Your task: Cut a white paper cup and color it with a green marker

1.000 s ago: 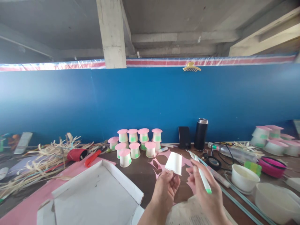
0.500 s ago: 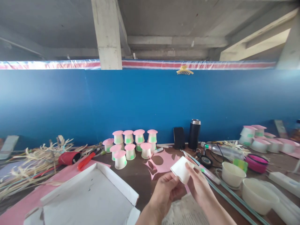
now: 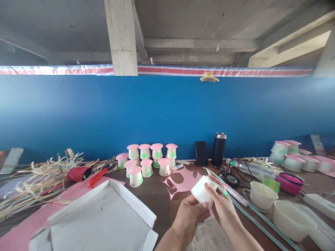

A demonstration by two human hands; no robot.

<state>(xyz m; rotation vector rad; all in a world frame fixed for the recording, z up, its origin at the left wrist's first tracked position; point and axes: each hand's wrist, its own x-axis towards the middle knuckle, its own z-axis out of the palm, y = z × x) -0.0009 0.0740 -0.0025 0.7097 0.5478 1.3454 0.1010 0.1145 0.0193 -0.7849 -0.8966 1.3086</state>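
A small white paper cup [image 3: 202, 190] is held tilted between both hands above the table. My left hand [image 3: 187, 214] grips its lower side, thumb against the wall. Around the right side and base of the cup, the fingers of my right hand [image 3: 222, 202] are closed. A small patch of green shows at the right hand's fingers; what it belongs to I cannot make out. Beyond the hands lies a pink paper sheet [image 3: 187, 180] with round holes cut in it. Several similar cups [image 3: 135, 178] with pink paper discs on top stand stacked to its left.
A white shallow box [image 3: 102, 216] lies at front left, beside pale shavings [image 3: 49, 174] and a red cup [image 3: 80, 173]. A black phone [image 3: 201, 153] and black flask [image 3: 219, 150] stand by the blue partition [image 3: 167, 111]. Cream bowls [image 3: 293, 221] and blue-grey rods [image 3: 264, 219] lie right.
The white cup has turned in my hands, so more of its rounded side now shows. Both hands stay closed on it. The view has shifted slightly.
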